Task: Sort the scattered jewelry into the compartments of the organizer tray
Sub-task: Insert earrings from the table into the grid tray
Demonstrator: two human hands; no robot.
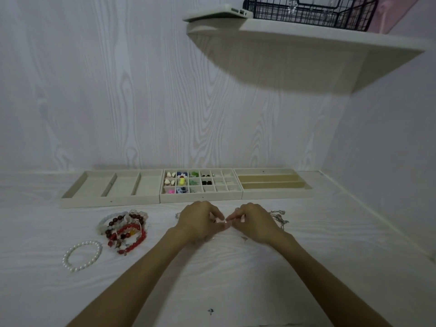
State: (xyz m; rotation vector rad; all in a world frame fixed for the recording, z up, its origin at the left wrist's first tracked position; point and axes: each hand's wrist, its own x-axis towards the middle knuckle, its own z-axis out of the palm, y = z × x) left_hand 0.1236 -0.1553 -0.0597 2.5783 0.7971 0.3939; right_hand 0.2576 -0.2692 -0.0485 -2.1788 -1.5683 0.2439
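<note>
Two hands meet over a white wood-grain counter (236, 279), fingertips drawn together around a tiny pale piece of jewelry (226, 222) that is too small to identify. The left hand (200, 223) curls its fingers inward and the right hand (254, 224) pinches toward it, so the small piece sits between them, just in front of the middle tray.

Three cream organizer trays stand in a row against the wall at 12 o'clock from the hands. The left tray (111, 186) has three long compartments. The middle tray (201, 185) is a grid of small cells; its left columns hold colored earrings in white, blue, green, yellow, pink and black, while the right columns show bare lining. The right tray (274, 182) has long horizontal slots.

At 9 o'clock from the hands lies a heap of beaded bracelets (125, 226), red, dark red and pale; the exact count cannot be told. One pearl bracelet (82, 256) lies apart at about 8 o'clock. At 3 o'clock, touching the right hand's far side, is a tangle of silver chains (279, 217). One small dark item (210, 311) rests at 6 o'clock, between the forearms.

Above, a wall shelf (330, 38) carries one black wire basket (311, 10).
</note>
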